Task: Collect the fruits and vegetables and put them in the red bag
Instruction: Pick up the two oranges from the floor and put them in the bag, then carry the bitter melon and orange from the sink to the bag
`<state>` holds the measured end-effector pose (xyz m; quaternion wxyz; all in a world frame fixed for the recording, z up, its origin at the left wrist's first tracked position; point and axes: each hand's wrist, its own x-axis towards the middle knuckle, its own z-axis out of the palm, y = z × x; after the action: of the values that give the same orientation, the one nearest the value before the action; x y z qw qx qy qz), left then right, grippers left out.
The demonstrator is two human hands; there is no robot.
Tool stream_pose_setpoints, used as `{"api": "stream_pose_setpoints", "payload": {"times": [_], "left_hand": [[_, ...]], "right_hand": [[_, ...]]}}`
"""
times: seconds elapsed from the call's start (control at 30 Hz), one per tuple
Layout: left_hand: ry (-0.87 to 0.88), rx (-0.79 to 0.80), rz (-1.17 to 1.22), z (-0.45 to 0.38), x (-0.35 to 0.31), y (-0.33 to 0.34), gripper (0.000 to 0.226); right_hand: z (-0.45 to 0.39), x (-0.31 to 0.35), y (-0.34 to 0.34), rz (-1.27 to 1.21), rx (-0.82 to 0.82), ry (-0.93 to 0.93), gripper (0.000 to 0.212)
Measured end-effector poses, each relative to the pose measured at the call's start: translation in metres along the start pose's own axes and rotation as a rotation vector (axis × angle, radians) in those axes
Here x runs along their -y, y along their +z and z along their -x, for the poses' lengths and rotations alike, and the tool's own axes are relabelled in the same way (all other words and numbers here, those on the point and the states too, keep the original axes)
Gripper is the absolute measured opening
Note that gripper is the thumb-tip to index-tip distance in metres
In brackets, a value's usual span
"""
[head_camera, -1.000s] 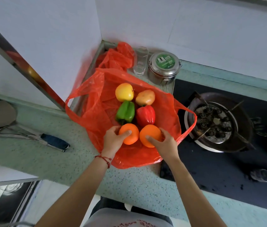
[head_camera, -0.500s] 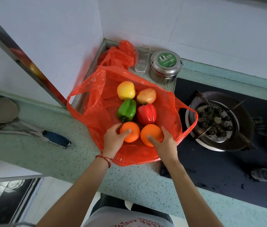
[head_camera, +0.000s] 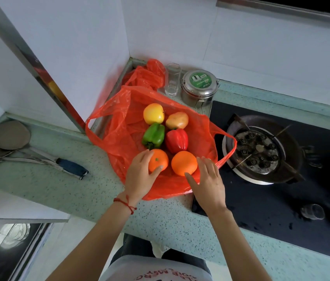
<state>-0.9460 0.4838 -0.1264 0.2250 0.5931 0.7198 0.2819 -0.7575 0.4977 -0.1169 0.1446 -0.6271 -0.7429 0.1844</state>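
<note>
1. A speckled pale-green countertop (head_camera: 62,185) runs along white walls into a corner, with a black gas hob (head_camera: 281,199) on its right side.
2. On that counter, close to the corner, the red bag (head_camera: 119,134) lies spread open, one handle loop reaching over the hob's burner (head_camera: 259,149).
3. Six pieces sit on the spread plastic in pairs: a yellow apple (head_camera: 153,113) and a blushed apple (head_camera: 177,120) farthest away, a green pepper (head_camera: 153,136) and a red pepper (head_camera: 176,140) in the middle, and two oranges nearest the person.
4. The left hand (head_camera: 139,177) cups the left orange (head_camera: 159,160), fingers and thumb wrapped round its side.
5. The right hand (head_camera: 208,185) lies flat with fingers splayed, thumb tip touching the right orange (head_camera: 184,163), not closed around it.
6. Behind the bag stand a clear glass (head_camera: 172,80) and a steel tin with a green lid (head_camera: 199,86), beside another crumpled red bag (head_camera: 147,76).
7. To the left lie utensils with a blue handle (head_camera: 72,166).
</note>
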Motion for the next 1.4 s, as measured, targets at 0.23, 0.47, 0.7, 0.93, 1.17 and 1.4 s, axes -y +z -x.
{"api": "stream_pose_setpoints", "payload": {"times": [0.23, 0.47, 0.7, 0.93, 1.17, 1.4], "left_hand": [[0.214, 0.091, -0.122, -0.004, -0.006, -0.001, 0.055], [0.436, 0.284, -0.137, -0.018, -0.003, 0.000, 0.060], [0.709, 0.470, -0.195, -0.008, -0.011, 0.010, 0.062], [1.010, 0.582, -0.254, 0.028, -0.045, 0.036, 0.057], [1.232, 0.700, -0.256, 0.091, -0.085, 0.060, 0.059], [1.464, 0.794, -0.217, 0.181, -0.100, 0.074, 0.061]], "right_hand": [[0.026, -0.012, -0.004, 0.108, -0.131, 0.127, 0.057], [0.068, 0.003, 0.006, 0.096, -0.227, 0.417, 0.058], [0.128, 0.022, 0.017, 0.079, -0.333, 0.728, 0.058], [0.208, 0.027, 0.023, 0.135, -0.509, 1.000, 0.054], [0.292, 0.039, 0.024, 0.177, -0.646, 1.244, 0.052], [0.381, 0.065, 0.037, 0.226, -0.739, 1.481, 0.060]]}}
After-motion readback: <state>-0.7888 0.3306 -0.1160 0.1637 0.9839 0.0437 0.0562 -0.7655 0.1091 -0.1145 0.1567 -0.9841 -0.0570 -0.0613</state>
